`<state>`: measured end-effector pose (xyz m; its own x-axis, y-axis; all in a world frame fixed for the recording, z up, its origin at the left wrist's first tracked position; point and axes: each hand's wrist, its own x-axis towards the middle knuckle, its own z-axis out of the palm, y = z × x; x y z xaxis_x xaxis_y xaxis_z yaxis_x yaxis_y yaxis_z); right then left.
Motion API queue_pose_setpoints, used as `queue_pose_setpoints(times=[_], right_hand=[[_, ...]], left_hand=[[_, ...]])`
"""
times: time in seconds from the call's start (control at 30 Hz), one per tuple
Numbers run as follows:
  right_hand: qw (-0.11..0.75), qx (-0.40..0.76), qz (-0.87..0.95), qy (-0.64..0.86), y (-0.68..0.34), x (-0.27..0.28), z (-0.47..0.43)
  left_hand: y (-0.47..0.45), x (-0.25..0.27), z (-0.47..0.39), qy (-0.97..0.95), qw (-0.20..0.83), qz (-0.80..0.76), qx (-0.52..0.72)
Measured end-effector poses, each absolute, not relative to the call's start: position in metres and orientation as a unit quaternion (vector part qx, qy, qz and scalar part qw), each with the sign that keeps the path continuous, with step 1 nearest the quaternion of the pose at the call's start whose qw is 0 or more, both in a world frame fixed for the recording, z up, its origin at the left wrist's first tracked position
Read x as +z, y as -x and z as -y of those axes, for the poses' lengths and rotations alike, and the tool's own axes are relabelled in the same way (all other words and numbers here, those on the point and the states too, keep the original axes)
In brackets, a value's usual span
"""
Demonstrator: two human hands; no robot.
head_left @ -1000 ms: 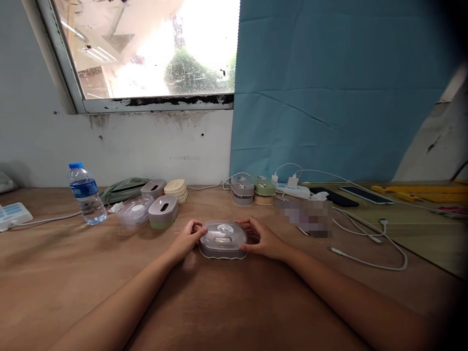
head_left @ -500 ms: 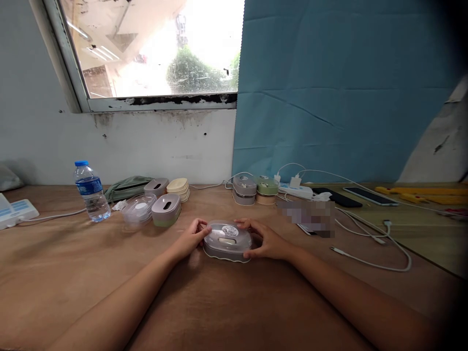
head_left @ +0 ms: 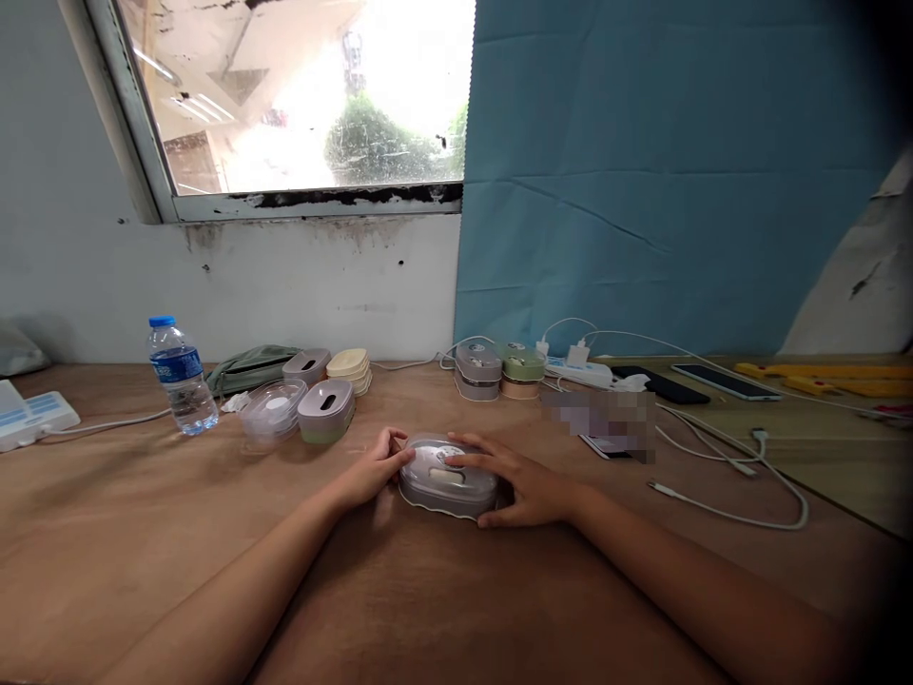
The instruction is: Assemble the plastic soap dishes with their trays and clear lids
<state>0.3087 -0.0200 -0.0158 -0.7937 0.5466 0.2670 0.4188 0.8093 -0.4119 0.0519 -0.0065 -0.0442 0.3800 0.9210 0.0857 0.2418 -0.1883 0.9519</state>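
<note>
An oval plastic box (head_left: 448, 497) with a grey base, a clear lid and a round white sticker sits on the table in front of me. My left hand (head_left: 375, 473) grips its left end, thumb on the lid's edge and fingers curled behind. Across the right part of the lid reach the fingers of my right hand (head_left: 532, 487), partly covering the sticker, while its thumb presses low at the right front. A pale slot shows through the lid. Both hands hold the box between them.
Behind to the left stand a water bottle (head_left: 182, 376), clear lids (head_left: 271, 409), slotted boxes (head_left: 326, 414) and stacked cream trays (head_left: 349, 369). Farther back are stacked lidded boxes (head_left: 477, 371). White cables (head_left: 742, 518), phones (head_left: 726, 382) and a power strip (head_left: 585, 371) lie at right.
My right hand's fingers have slid leftward across the lid onto the sticker, and its thumb has dropped lower. The box has turned slightly. My left hand keeps its hold.
</note>
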Motion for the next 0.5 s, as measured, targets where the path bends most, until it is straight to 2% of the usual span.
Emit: queue_pose_setpoints(times=[0.23, 0.5], right_hand=[[0.19, 0.102, 0.943, 0.252, -0.312, -0.012, 0.018], [0.22, -0.174, 0.882, 0.379, -0.28, -0.033, -0.019]], left_hand=[[-0.056, -0.043, 0.004, -0.641, 0.455, -0.445, 0.429], [-0.042, -0.039, -0.006, -0.597, 0.253, -0.511, 0.564]])
